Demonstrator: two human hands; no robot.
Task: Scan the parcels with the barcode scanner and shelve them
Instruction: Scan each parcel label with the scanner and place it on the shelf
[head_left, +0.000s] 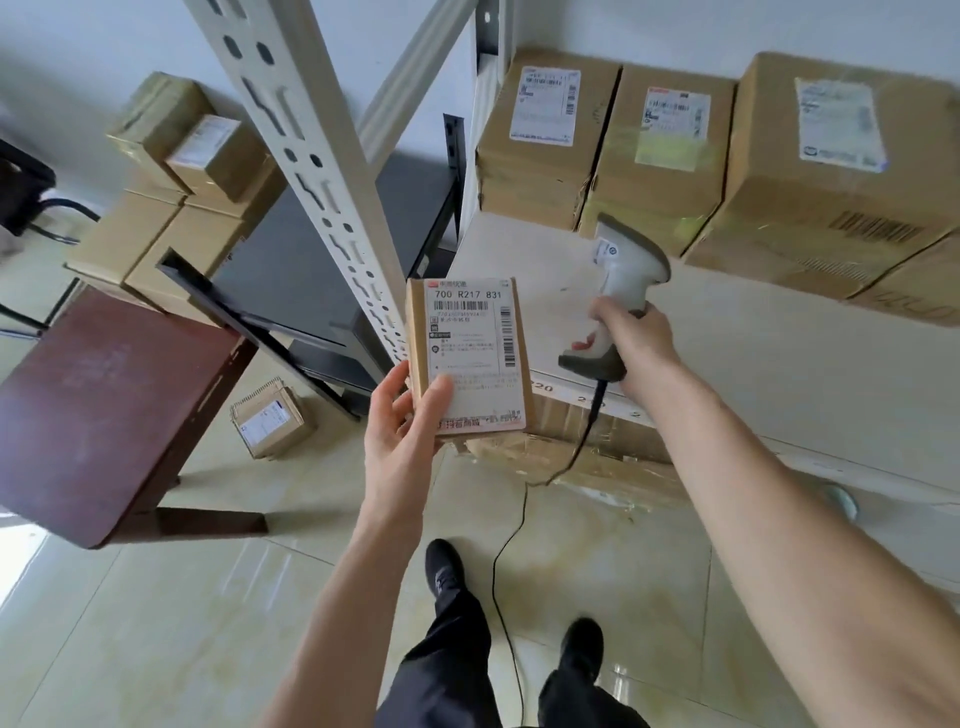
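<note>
Two black shoes (522, 613) and dark trousers (457, 670) at the bottom, on pale glossy tiles (171, 623). Black cable (506, 571) trailing across the floor between the feet and rising to the scanner.

Left hand (402, 415) curled round the lower left corner of a small parcel (467, 364), thumb pressed on its white label (470, 353), fingers behind. Parcel held label up, in the air just before the shelf (727, 364) edge, "700 R217 831" legible at the top.

Right hand (631, 340) gripping the handle of a white and grey scanner (621, 291), fingers wrapped round it, head pointing up and away toward the shelf, just right of the parcel and not touching it.

Left, a dark red table (104, 395); beneath it on the floor, a small box (270, 421). White slotted upright (311, 171) leaning across the middle, black rack (311, 280) behind.

Further back on the pale shelf, three labelled cartons (701, 156) side by side against the wall. Far left, stacked boxes (171, 197) beside a black chair (26, 192).
</note>
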